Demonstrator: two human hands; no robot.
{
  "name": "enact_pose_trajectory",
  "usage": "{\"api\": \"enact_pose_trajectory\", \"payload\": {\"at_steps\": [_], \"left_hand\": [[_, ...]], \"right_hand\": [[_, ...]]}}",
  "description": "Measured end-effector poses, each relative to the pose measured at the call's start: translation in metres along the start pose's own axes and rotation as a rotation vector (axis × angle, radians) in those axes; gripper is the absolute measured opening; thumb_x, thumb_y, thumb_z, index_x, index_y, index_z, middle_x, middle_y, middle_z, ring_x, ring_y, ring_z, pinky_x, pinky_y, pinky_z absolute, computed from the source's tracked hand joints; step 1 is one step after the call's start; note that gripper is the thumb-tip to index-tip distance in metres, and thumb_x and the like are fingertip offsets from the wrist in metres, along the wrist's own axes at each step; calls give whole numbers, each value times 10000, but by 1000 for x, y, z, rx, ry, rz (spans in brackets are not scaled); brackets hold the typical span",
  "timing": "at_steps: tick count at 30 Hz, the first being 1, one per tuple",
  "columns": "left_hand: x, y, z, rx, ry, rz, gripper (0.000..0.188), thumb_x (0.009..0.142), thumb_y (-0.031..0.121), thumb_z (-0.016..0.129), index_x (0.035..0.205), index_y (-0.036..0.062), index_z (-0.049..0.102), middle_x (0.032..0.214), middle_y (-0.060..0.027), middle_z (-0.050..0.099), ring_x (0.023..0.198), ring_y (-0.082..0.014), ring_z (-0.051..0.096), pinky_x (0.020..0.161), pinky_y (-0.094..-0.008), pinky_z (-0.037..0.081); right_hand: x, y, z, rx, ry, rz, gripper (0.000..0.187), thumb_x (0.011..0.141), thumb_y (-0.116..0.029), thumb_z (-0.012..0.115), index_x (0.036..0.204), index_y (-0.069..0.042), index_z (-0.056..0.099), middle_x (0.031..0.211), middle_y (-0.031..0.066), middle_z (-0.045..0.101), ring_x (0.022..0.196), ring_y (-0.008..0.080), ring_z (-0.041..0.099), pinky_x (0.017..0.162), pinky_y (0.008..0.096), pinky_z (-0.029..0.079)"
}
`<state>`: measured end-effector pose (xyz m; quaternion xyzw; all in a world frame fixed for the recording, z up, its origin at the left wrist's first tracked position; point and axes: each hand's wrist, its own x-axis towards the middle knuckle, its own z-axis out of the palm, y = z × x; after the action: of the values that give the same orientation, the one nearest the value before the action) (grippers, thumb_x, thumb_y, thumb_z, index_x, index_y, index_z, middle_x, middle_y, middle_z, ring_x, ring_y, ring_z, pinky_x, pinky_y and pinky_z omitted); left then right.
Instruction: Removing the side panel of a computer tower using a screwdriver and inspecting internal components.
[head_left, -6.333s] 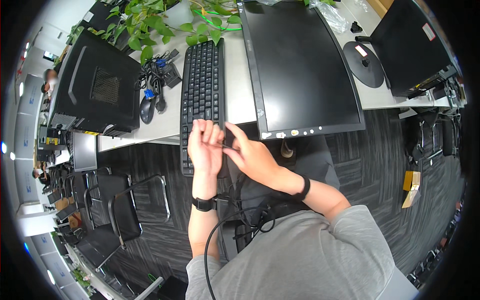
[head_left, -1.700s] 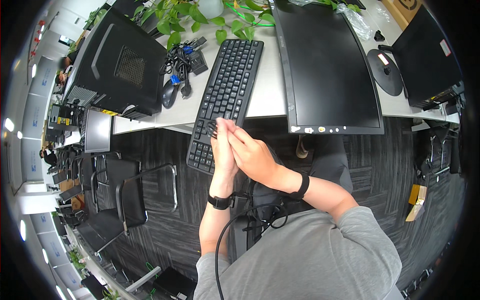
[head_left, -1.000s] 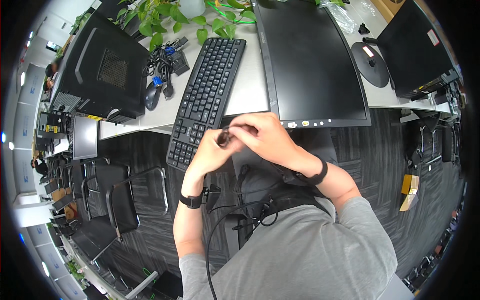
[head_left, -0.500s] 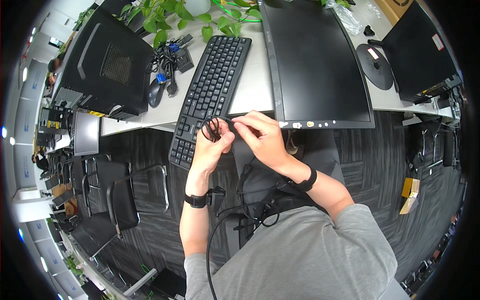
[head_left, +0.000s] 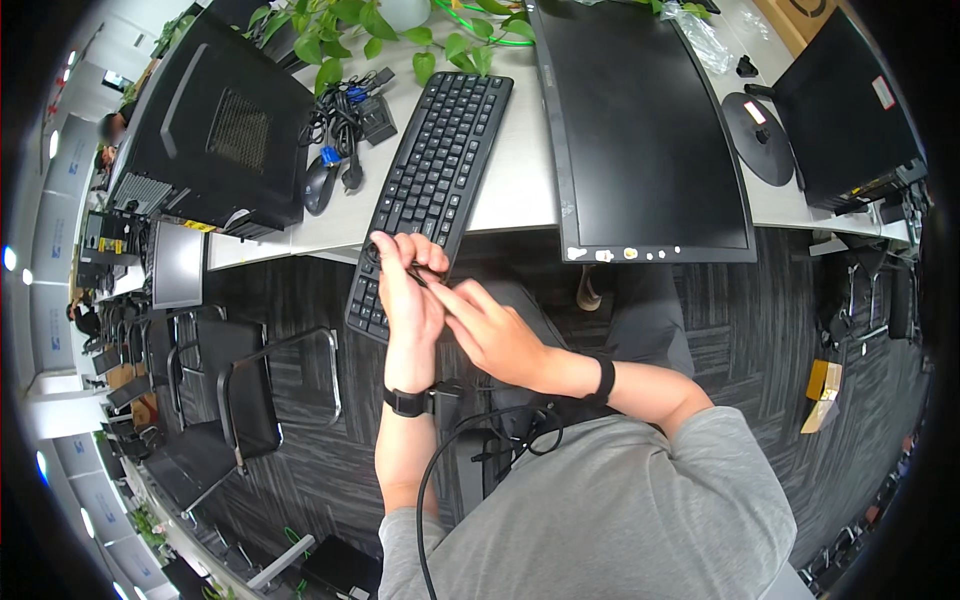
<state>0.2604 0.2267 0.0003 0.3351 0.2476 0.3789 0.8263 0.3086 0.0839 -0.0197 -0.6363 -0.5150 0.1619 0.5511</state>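
Note:
A thin black cable (head_left: 421, 273) is looped around my left hand (head_left: 408, 295), whose fingers are curled over it with the palm turned up. My right hand (head_left: 492, 330) meets it from the right, fingertips pressed together at the cable by the left palm. Just beyond and under my left hand lies a black keyboard (head_left: 448, 135), slanting across the desk with its near end past the edge. Part of the cable is hidden by my fingers.
A black computer tower (head_left: 215, 130) and a mouse (head_left: 319, 186) stand left, with bundled cables and adapters (head_left: 350, 118). A large monitor (head_left: 645, 130) lies screen up on the right, overhanging the desk edge. A leafy plant (head_left: 370, 30) sits behind. A chair (head_left: 235, 390) stands lower left.
My left hand has turned palm up and shifted slightly left. My right hand has come down and closer to it, and the loop is now mostly covered by my fingers.

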Motion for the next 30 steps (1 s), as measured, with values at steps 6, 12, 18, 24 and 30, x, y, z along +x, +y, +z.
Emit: {"api": "enact_pose_trajectory", "payload": {"at_steps": [6,12,18,24,30], "left_hand": [[9,30,-16,-27,-114,-250,507,1116,485,444,720,177,366,597,76,267,478,-53,208,462,-245,204],[-7,29,10,932,-496,-171,210,841,149,819,953,16,702,677,95,437,644,-7,378,586,-212,340],[-11,9,19,1083,-440,18,335,972,234,757,767,13,611,693,48,478,652,-60,410,592,-276,331],[-16,13,10,1141,-371,-54,256,994,205,724,837,7,688,704,27,618,674,-52,525,612,-258,419],[-15,0,19,1265,-299,90,100,914,79,705,838,15,711,678,-31,653,614,-89,558,569,-284,448]], "right_hand": [[-47,23,-60,179,-355,342,215,1002,-68,635,1186,26,691,838,139,633,732,303,642,684,382,533],[12,-2,-117,-33,-11,25,111,944,-46,705,1036,12,729,833,129,716,652,239,662,610,310,513],[67,-21,-105,56,9,92,131,933,-69,704,989,43,744,818,168,736,695,256,716,647,352,551],[62,-12,-94,205,8,153,155,965,-66,679,1026,63,738,832,142,740,715,194,704,657,342,548],[48,-14,-78,-154,62,30,489,879,-419,792,1137,-12,710,950,141,656,775,364,697,683,431,564]]}}
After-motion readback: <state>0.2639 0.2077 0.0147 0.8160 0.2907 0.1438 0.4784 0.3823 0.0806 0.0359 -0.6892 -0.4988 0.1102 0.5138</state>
